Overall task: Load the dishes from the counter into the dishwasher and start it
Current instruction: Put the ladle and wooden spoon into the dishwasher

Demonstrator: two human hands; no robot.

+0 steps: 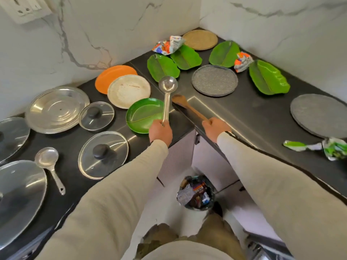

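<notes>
My left hand (160,132) grips the handle of a steel ladle (167,91), its bowl raised above the black corner counter (249,107). My right hand (216,128) grips a wooden spoon (185,106) that points toward the corner. Dishes lie spread on the counter: a round green plate (142,117) just left of my left hand, a white plate (129,91), an orange plate (112,76), a steel plate (56,109), several leaf-shaped green plates (268,77) and grey round plates (215,80). No dishwasher is in view.
Glass lids (103,155) and steel lids (18,196) lie at the left with a steel spoon (49,164). Crumpled wrappers (168,45) sit among the plates. A woven mat (200,39) lies in the corner. A full bin (196,193) stands on the floor below.
</notes>
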